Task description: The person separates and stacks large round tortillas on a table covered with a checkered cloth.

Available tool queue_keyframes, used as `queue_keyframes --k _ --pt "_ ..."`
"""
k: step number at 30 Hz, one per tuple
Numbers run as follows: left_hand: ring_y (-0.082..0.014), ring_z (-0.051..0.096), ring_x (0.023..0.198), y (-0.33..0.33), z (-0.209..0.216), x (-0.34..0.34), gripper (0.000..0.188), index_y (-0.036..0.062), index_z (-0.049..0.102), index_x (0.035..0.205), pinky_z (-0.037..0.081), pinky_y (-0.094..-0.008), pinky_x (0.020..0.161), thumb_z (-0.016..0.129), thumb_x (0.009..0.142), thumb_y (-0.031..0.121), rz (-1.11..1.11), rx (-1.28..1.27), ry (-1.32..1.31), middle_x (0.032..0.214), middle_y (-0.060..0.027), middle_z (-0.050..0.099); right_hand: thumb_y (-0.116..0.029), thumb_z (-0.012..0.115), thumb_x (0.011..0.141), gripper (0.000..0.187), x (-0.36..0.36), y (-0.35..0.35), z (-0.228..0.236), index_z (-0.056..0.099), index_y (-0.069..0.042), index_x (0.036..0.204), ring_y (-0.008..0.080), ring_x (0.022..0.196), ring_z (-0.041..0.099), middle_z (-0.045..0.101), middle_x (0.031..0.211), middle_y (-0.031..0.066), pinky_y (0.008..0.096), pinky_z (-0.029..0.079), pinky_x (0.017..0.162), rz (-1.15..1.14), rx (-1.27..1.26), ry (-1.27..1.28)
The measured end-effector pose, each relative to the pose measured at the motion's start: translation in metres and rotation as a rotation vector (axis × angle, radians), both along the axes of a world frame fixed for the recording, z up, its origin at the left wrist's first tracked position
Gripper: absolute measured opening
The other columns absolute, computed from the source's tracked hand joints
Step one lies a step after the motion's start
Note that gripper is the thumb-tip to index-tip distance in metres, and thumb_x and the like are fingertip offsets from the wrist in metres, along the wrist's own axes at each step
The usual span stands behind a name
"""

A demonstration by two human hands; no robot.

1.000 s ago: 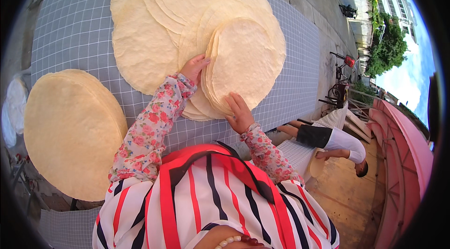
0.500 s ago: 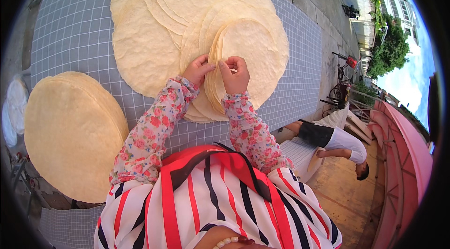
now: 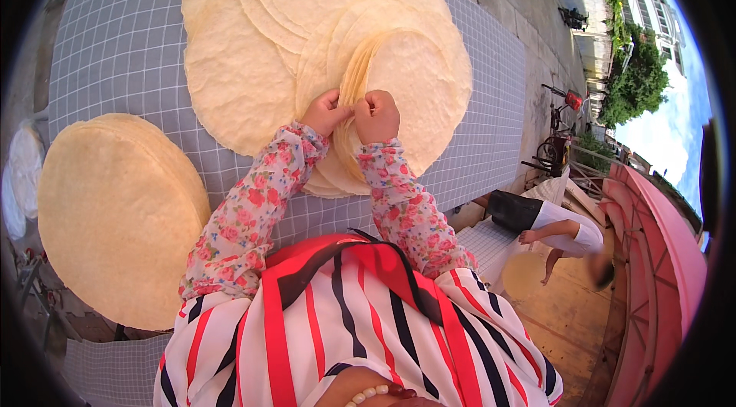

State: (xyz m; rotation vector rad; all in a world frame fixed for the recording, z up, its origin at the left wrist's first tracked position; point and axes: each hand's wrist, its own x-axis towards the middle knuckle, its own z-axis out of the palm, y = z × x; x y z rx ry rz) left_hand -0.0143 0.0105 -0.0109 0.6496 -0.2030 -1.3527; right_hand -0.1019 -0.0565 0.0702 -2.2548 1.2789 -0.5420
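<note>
Large, thin, pale round flatbreads [image 3: 241, 93] lie overlapped in fanned layers on a grey checked cloth [image 3: 115, 62]. At their near right, a bundle of flatbreads [image 3: 418, 89] is raised with its left edges bunched together. My left hand [image 3: 326, 113] is closed in a pinch on these edges, thumb and fingertips at the layers. Close beside it, my right hand [image 3: 377, 117] is curled with its fingers closed on the edge of the top flatbread. How many layers each hand grips is hidden.
A tall stack of round flatbreads [image 3: 115, 223] stands at the left. At the lower right a co-worker [image 3: 563, 227] bends over a second surface, with a round flatbread [image 3: 525, 275] near their hands. Beyond are a parked bicycle [image 3: 553, 148] and a pink canopy [image 3: 652, 246].
My right hand's fingers have curled in tighter and the layer edges have spread more at the top. The co-worker has bent forward, and their round sheet is lower.
</note>
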Motion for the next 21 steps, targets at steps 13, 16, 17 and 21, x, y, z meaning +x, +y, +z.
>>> queue_keyframes --k 13,16,17,21 --pt "-0.0132 0.061 0.098 -0.002 -0.005 -0.005 0.032 -0.0019 0.056 0.118 0.05 -0.0279 0.085 0.065 0.089 0.009 0.008 -0.016 0.136 0.11 -0.0069 0.064 -0.011 0.065 0.075 0.014 0.004 -0.006 0.005 0.057 -0.001 0.07 0.0277 0.059 0.056 0.058 0.071 0.0135 0.0371 0.045 0.055 -0.054 0.117 0.028" --pt "-0.0132 0.061 0.098 -0.002 -0.003 -0.004 0.032 -0.0016 0.056 0.119 0.05 -0.0278 0.086 0.064 0.09 0.009 -0.006 -0.021 0.13 0.11 -0.0069 0.064 -0.011 0.065 0.075 0.015 0.005 -0.01 -0.003 0.058 -0.001 0.069 0.0264 0.059 0.057 0.058 0.07 0.0134 0.0364 0.046 0.056 -0.11 0.131 0.007" --pt "-0.0133 0.061 0.098 -0.001 -0.002 -0.004 0.032 -0.0015 0.056 0.119 0.05 -0.0279 0.086 0.065 0.089 0.008 -0.005 -0.031 0.131 0.11 -0.0069 0.064 -0.011 0.065 0.075 0.015 0.004 -0.009 -0.005 0.058 0.0 0.069 0.026 0.059 0.058 0.059 0.069 0.0134 0.0361 0.046 0.056 -0.128 0.123 -0.001" --pt "-0.0152 0.061 0.098 -0.002 -0.002 -0.004 0.03 -0.0021 0.055 0.119 0.05 -0.0288 0.087 0.06 0.092 0.009 -0.041 -0.066 0.262 0.11 -0.0086 0.063 -0.012 0.068 0.075 0.017 0.006 -0.006 -0.001 0.058 0.0 0.069 0.0243 0.06 0.058 0.059 0.071 0.0126 0.0346 0.047 0.057 -0.094 0.104 -0.057"
